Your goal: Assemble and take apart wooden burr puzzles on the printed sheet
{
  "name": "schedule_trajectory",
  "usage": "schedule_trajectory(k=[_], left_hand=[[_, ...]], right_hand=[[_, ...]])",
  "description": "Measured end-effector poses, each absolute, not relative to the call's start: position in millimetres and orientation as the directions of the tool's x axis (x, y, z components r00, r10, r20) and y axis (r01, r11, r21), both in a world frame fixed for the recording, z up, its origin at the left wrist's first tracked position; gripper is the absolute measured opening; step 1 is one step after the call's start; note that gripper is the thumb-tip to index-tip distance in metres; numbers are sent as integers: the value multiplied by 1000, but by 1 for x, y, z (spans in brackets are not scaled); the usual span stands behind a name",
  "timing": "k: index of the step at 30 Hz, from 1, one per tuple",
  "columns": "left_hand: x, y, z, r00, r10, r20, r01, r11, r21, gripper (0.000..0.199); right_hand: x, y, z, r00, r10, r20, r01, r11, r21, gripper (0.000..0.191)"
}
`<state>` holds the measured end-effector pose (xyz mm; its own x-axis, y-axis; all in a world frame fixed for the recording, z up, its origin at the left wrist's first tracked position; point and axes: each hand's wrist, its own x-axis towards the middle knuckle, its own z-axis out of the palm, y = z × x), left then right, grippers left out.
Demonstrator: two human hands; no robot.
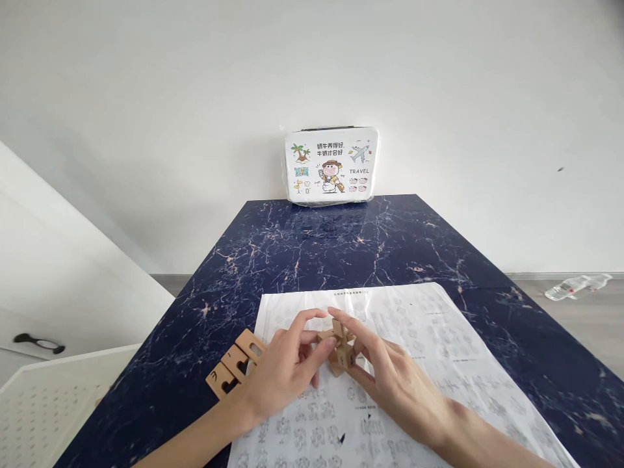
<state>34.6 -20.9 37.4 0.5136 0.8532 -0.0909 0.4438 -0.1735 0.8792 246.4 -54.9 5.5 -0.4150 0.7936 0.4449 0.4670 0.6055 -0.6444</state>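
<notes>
Between my two hands is a cluster of interlocking wooden puzzle pieces (345, 356), held just over a printed sheet (414, 390). My left hand (292, 364) pinches its left side, thumb on the near face and index finger arched above. From the other side my right hand (387, 370) grips it, index finger reaching over the top and thumb beneath. Fingers cover much of the wood. Left of my left wrist, several flat notched wooden pieces (234, 361) lie in a row, one marked with a 3; my forearm partly hides them.
A white cartoon-printed case (332, 166) stands on the far end of the dark blue marbled table (312, 253), against the wall. A white perforated surface (43, 403) and a door with a black handle (39, 342) are at left. A plastic bottle (575, 286) lies on the floor at right.
</notes>
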Motion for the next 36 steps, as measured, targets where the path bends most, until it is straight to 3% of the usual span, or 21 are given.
schedule_trajectory(k=[10, 17, 23, 36], left_hand=[[37, -31, 32, 510, 859, -47, 465, -230, 855, 45], [40, -28, 44, 532, 842, -91, 355, -124, 927, 41], [39, -27, 46, 604, 788, -120, 297, -82, 951, 37], [38, -24, 45, 691, 708, -145, 170, 35, 985, 35]], right_hand=[[245, -62, -3, -468, 712, 523, 439, 701, -562, 73], [246, -60, 0, -415, 690, 593, 403, 724, -560, 74], [248, -59, 3, -357, 727, 586, 518, 676, -523, 73], [248, -57, 5, -386, 674, 630, 331, 738, -588, 57]])
